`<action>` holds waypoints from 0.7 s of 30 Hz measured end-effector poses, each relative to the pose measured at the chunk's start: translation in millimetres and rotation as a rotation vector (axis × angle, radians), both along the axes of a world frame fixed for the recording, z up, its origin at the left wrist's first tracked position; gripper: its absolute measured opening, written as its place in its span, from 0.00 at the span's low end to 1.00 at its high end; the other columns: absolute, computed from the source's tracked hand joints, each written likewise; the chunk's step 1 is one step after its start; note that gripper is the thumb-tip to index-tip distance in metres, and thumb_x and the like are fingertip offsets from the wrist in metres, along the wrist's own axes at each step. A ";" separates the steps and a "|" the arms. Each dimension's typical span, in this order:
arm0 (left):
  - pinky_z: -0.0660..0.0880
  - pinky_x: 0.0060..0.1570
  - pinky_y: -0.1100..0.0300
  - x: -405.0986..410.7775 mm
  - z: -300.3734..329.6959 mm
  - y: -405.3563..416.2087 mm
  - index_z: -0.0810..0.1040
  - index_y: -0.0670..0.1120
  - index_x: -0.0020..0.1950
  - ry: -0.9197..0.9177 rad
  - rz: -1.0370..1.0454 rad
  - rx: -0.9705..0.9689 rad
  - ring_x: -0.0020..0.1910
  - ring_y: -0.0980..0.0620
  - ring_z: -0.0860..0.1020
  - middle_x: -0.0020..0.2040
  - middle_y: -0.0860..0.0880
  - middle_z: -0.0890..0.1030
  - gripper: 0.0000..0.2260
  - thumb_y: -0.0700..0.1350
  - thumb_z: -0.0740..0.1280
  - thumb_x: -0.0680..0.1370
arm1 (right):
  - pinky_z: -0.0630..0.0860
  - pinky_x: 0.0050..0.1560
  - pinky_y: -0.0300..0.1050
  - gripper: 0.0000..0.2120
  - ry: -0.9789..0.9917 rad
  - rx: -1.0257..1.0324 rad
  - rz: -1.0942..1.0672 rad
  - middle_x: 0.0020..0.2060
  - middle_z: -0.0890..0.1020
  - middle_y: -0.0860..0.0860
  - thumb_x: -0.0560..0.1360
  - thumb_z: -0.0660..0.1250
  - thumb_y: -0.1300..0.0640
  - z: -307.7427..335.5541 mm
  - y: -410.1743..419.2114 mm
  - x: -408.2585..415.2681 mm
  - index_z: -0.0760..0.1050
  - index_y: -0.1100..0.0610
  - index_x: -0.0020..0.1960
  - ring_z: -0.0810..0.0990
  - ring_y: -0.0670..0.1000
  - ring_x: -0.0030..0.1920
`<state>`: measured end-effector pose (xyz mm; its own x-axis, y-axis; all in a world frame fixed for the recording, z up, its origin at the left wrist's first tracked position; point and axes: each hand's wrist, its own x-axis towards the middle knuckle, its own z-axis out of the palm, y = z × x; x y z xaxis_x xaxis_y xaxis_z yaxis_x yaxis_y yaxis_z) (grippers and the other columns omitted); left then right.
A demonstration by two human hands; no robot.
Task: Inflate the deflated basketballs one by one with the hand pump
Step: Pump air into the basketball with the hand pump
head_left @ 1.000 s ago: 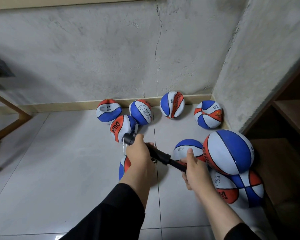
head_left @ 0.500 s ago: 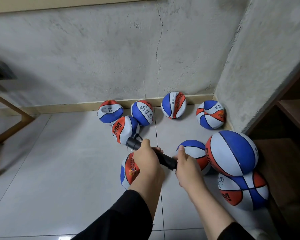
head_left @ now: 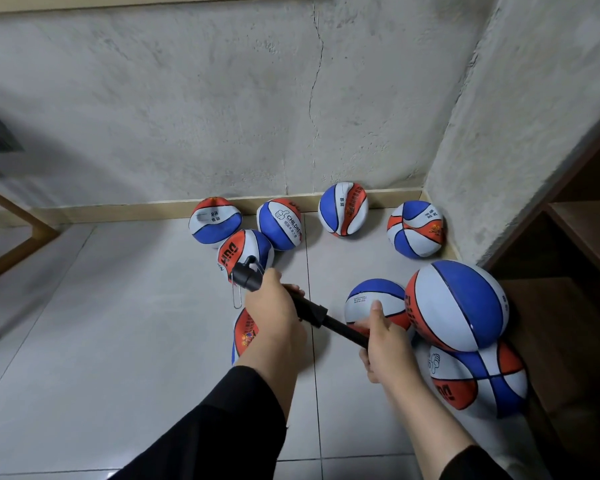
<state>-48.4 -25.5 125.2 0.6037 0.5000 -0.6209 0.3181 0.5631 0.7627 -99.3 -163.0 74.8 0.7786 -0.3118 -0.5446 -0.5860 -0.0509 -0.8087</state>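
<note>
The far basketball (head_left: 280, 223) by the wall reads "CHILDREN" beside a thumbs-up logo. Large black letters mark the orange panel of the ball (head_left: 245, 252) just nearer, not clearly legible. Other balls' print is too small to read.

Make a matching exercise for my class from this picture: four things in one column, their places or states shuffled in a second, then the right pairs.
1. left hand
2. right hand
3. large round ball
4. CHILDREN ball

a. against the skirting board
b. resting on another ball
c. grips the pump barrel
d. grips the pump handle end

Pairs: 1-c, 2-d, 3-b, 4-a
</note>
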 end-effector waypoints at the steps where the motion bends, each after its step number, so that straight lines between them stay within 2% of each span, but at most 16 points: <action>1: 0.73 0.33 0.57 -2.1 -1.0 -2.0 0.77 0.37 0.60 0.008 0.003 0.010 0.29 0.51 0.77 0.32 0.45 0.78 0.13 0.43 0.63 0.80 | 0.69 0.32 0.41 0.30 -0.002 0.005 0.003 0.29 0.78 0.54 0.83 0.50 0.36 -1.6 2.4 -1.4 0.82 0.55 0.48 0.74 0.54 0.29; 4: 0.73 0.33 0.56 -11.1 -3.4 -13.4 0.76 0.37 0.61 0.026 0.016 0.030 0.30 0.48 0.75 0.34 0.43 0.79 0.14 0.44 0.63 0.80 | 0.68 0.36 0.43 0.29 -0.046 -0.019 0.039 0.32 0.77 0.53 0.85 0.50 0.38 -2.7 14.4 -0.9 0.80 0.56 0.44 0.73 0.53 0.32; 7: 0.72 0.31 0.58 -17.6 1.6 -23.7 0.75 0.39 0.55 0.011 0.020 0.021 0.29 0.48 0.75 0.32 0.44 0.78 0.09 0.42 0.62 0.79 | 0.67 0.37 0.43 0.31 -0.106 -0.095 0.081 0.28 0.76 0.49 0.85 0.48 0.39 4.4 22.1 6.0 0.83 0.55 0.45 0.72 0.52 0.32; 9: 0.74 0.32 0.58 -19.8 6.3 -26.5 0.75 0.38 0.55 0.001 0.027 -0.015 0.29 0.48 0.75 0.32 0.43 0.77 0.09 0.42 0.63 0.79 | 0.68 0.40 0.44 0.32 -0.137 -0.124 0.117 0.29 0.77 0.50 0.86 0.47 0.39 8.1 24.1 10.0 0.83 0.57 0.47 0.73 0.53 0.33; 13: 0.81 0.42 0.48 -13.6 7.0 -21.7 0.75 0.37 0.61 -0.015 0.009 -0.046 0.32 0.47 0.76 0.32 0.43 0.78 0.13 0.42 0.63 0.79 | 0.67 0.35 0.43 0.31 -0.144 -0.094 0.138 0.29 0.76 0.50 0.85 0.47 0.39 11.9 25.9 12.4 0.83 0.55 0.49 0.72 0.52 0.32; 18: 0.75 0.35 0.56 -2.4 5.0 -9.9 0.76 0.38 0.62 -0.007 0.047 -0.020 0.30 0.48 0.76 0.32 0.45 0.79 0.13 0.44 0.63 0.80 | 0.66 0.28 0.39 0.29 -0.055 0.011 0.006 0.32 0.79 0.55 0.84 0.50 0.35 10.1 8.9 9.5 0.82 0.54 0.50 0.74 0.52 0.28; 21: 0.72 0.31 0.59 -2.3 3.7 -6.8 0.76 0.39 0.62 -0.005 0.035 0.009 0.31 0.48 0.77 0.33 0.44 0.79 0.14 0.44 0.63 0.80 | 0.64 0.24 0.36 0.31 0.022 0.048 -0.054 0.29 0.76 0.55 0.84 0.50 0.35 4.0 -4.0 0.4 0.83 0.55 0.53 0.70 0.47 0.21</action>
<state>-50.7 -32.2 128.9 0.5889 0.5265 -0.6132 0.2944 0.5669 0.7694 -98.9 -167.1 78.7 0.7489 -0.3260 -0.5770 -0.6046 0.0202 -0.7962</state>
